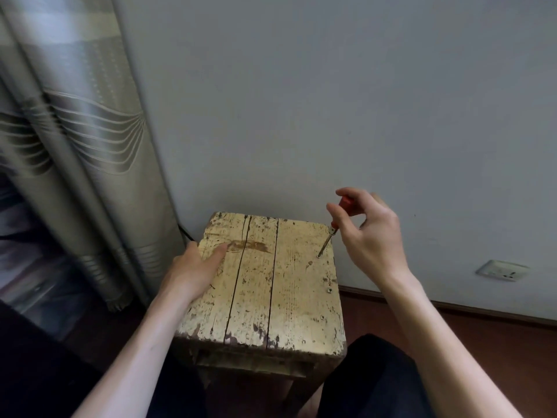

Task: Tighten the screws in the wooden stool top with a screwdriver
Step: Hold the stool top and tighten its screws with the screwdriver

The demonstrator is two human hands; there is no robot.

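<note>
A worn wooden stool top (289, 285) with chipped cream paint and two long cracks stands in front of me. My right hand (369, 233) grips a red-handled screwdriver (331, 229) by its handle, tilted, with the metal tip set on a screw (319, 256) near the top's far right edge. Two more screws (329, 290) (322, 317) sit along the right side, nearer me. My left hand (196, 267) rests flat on the stool's left edge, thumb on the top surface.
A grey patterned curtain (75, 146) hangs at the left. A pale wall (331, 101) stands right behind the stool, with a socket plate (501, 270) low at the right. Dark reddish floor (482, 342) lies to the right. My dark-clothed knees (370, 378) flank the stool.
</note>
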